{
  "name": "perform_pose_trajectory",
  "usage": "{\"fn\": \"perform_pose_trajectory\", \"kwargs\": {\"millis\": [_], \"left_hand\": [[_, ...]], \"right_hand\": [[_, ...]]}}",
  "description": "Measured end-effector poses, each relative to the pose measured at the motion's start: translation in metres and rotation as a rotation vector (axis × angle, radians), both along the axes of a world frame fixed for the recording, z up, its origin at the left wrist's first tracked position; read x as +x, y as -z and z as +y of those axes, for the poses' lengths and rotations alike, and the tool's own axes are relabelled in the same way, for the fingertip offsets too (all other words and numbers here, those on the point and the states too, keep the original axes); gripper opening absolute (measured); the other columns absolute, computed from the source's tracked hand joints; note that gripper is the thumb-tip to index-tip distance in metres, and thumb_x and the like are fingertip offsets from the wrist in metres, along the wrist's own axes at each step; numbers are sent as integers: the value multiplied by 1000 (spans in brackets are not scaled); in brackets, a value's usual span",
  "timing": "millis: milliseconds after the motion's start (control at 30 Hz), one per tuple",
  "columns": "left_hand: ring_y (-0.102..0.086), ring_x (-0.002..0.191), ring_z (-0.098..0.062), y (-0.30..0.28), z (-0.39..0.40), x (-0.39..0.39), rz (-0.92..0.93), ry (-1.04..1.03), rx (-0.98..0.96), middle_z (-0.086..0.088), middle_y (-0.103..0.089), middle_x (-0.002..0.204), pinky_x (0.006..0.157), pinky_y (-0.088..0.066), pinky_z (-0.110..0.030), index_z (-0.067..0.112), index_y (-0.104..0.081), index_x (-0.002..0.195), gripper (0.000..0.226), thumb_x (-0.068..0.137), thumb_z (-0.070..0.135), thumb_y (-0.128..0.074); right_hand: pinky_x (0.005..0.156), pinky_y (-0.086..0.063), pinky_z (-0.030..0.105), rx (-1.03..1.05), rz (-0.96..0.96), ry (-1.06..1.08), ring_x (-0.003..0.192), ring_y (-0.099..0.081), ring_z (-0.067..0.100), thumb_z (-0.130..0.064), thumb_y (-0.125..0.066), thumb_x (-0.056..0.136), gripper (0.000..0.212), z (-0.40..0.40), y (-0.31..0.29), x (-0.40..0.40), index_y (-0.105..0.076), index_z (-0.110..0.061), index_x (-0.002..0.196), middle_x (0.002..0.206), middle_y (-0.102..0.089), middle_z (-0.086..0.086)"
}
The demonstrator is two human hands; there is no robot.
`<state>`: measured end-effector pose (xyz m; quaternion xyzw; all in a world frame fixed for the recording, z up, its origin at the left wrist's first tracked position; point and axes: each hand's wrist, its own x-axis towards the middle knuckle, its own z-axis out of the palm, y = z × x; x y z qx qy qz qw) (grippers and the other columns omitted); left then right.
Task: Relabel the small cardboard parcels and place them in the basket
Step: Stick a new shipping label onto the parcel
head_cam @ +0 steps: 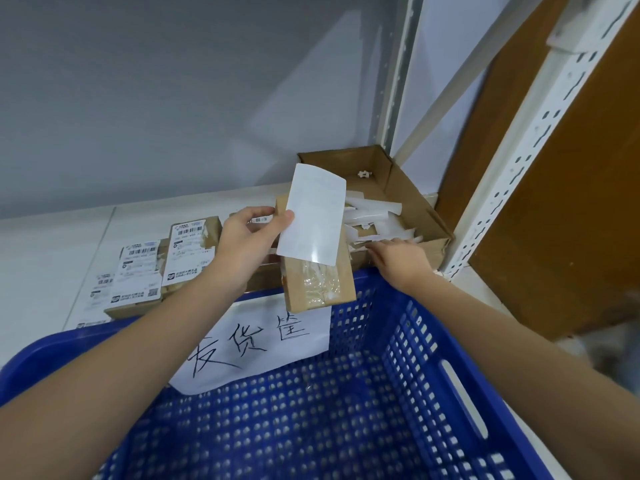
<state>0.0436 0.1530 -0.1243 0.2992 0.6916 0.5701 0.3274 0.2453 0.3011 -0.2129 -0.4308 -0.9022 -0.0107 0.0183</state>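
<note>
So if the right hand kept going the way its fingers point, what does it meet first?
Probably the white paper scraps in the open cardboard box; the right hand reaches over its near edge, fingers already at the scraps, though depth is unclear.

Looks like a parcel-packing corner of a stockroom or small warehouse. Marked as such by slotted white metal shelving uprights [540,140], small cardboard parcels with barcoded shipping labels [166,265] lined on a white shelf top [45,258], a blue perforated plastic basket [398,393] bearing a handwritten paper sign [256,344], and an open carton of peeled label backings [388,206].
</note>
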Motion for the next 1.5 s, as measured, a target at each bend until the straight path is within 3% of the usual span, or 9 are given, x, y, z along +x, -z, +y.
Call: {"fn": "perform_pose_trajectory", "kwargs": {"millis": [67, 233, 367, 533, 733, 867, 1033, 1300, 1500], "left_hand": [[-67, 95, -19, 1, -5, 0, -8, 3, 4, -4, -70, 105, 71, -56, -31, 16, -59, 122, 42, 85, 33, -71], [-68, 94, -21, 0, -24, 4, -30, 18, -24, -2, -70, 103, 86, -56, -43, 16, -59, 120, 41, 85, 33, -71], [-69, 87, -20, 0, -46, 9, -77, 18, -21, -3, -71, 98, 81, -57, -38, 16, -59, 119, 38, 86, 29, -71], [-68, 91, -18, 1, -82, 11, -99, 29, -42, -3, -69, 101, 82, -57, -39, 16, -58, 119, 35, 87, 29, -69], [-65, 81, -11, -2, -136, 9, -154, 24, -58, 1, -65, 98, 55, -55, -21, 15, -58, 114, 26, 91, 26, -64], [-67, 77, -14, -1, -172, 6, -192, 21, -123, -4, -69, 99, 55, -56, -22, 14, -58, 118, 31, 91, 28, -65], [-69, 85, -17, 1, -209, 3, -213, -4, -178, -5, -69, 104, 67, -58, -29, 15, -60, 121, 35, 89, 30, -66], [-67, 79, -11, 6, -252, 2, -212, 11, -211, -3, -70, 105, 68, -58, -26, 16, -63, 119, 29, 93, 29, -62], [-67, 96, -14, 13, -257, 12, -149, 28, -220, -1, -69, 109, 82, -57, -31, 18, -58, 128, 36, 95, 31, -58]], "right_hand": [[94, -36, 37, -32, 12, 15, 115, -52, 26, -33, -28, 103, 39, -1, 1, 2, -52, -19, 131, 127, -60, 4], [108, -26, 33, -8, 301, 8, 135, -37, 21, -28, -37, 101, 41, -26, -16, 2, -44, -19, 141, 144, -47, 2], [101, -29, 24, -348, 677, 48, 133, -38, 14, -25, -34, 103, 40, -78, -46, -8, -44, -21, 141, 143, -47, -3], [107, -27, 20, -695, 861, 48, 133, -37, 5, -25, -34, 103, 40, -138, -67, -12, -40, -23, 143, 144, -44, -11], [105, -43, 38, -911, 842, 55, 123, -50, 9, -29, -38, 102, 40, -201, -77, -11, -42, -30, 142, 135, -53, -11], [80, -51, 14, -1059, 864, 43, 106, -56, 3, -20, -41, 101, 37, -243, -79, -13, -44, -29, 137, 117, -57, -11], [92, -52, 28, -1108, 868, 50, 107, -60, 7, -19, -48, 99, 39, -278, -74, -14, -45, -32, 135, 120, -60, -6], [73, -53, 20, -1189, 918, 22, 95, -66, 5, -12, -58, 92, 45, -312, -62, -12, -47, -21, 135, 117, -61, -1], [89, -54, 34, -1148, 903, 14, 104, -64, 11, -16, -63, 90, 46, -318, -53, -8, -49, -34, 130, 120, -60, -7]]}}
